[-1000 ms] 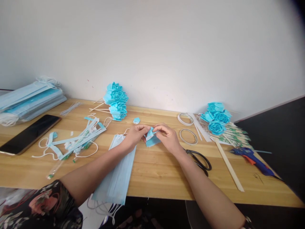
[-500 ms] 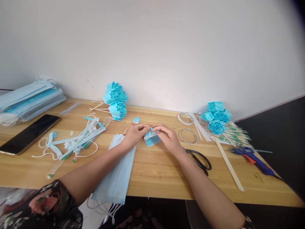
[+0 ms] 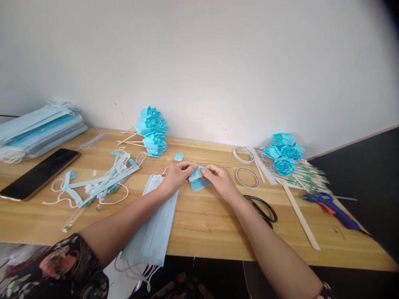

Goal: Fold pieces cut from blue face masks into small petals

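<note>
Between my two hands is a small folded piece of blue face-mask fabric [image 3: 199, 183]. My left hand [image 3: 181, 175] pinches its upper left part with thumb and fingers. On the upper right, the thumb and fingers of my right hand [image 3: 218, 176] grip the same piece. Under my left forearm lies a flat stack of blue face masks [image 3: 157, 228], its loops hanging over the table's front edge. Just behind my hands sits a small blue petal-shaped piece [image 3: 178, 156]. Black-handled scissors [image 3: 263, 207] lie by my right forearm, which partly hides them.
Blue fabric roses on sticks [image 3: 152, 131] lean at the back; more roses [image 3: 284, 153] lie right. Two tape rolls [image 3: 247, 177], a wooden strip [image 3: 299, 214] and a blue glue gun [image 3: 333, 209] are on the right. Left are cut mask strips [image 3: 102, 182], a phone [image 3: 39, 174] and stacked masks [image 3: 40, 128].
My right fingers have drawn in and pressed down closer on the fabric piece. My left hand keeps its pinch in nearly the same place.
</note>
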Available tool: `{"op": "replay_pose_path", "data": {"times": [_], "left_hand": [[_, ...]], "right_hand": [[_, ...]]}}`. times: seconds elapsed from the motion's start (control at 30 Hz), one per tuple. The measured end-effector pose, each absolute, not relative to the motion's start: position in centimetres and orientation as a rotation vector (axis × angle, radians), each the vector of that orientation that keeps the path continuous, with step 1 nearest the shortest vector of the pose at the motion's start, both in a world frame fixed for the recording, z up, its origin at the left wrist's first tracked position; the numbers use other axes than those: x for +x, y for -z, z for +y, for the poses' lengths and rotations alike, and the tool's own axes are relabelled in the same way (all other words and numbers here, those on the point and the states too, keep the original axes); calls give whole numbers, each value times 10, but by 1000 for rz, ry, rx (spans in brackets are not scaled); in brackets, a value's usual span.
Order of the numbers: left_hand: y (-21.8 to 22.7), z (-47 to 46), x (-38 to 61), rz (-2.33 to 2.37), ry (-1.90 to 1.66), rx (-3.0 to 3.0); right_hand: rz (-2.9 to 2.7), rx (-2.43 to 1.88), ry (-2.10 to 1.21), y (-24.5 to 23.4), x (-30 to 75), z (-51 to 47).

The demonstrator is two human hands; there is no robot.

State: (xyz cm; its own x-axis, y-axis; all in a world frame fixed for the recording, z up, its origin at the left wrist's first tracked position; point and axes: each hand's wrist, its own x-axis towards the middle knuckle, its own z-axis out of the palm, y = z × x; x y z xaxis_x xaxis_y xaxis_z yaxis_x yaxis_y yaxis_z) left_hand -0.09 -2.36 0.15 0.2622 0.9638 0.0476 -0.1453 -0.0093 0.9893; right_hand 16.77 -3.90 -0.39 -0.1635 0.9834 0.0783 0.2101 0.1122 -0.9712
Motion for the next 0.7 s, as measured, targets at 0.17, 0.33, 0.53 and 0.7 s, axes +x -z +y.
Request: {"op": "replay_pose_path", "data": {"times": [0.17,0.33,0.53,0.7], "left_hand": [[3,-22,-1,905,-1122,1263],[5,-21,0,916,-1135,1402],[3,-24,0,942,-1080,1431],[2,-24,0,943,-1003,1435]], "right_hand": [[-1518,-1209,-1187,1,167,-40],[-1546,-1191,-1214,2,167,-40],[-1526,-1234,-1167,3,168,-39],[-1475,-1248,-1043,-1,169,-38]]}}
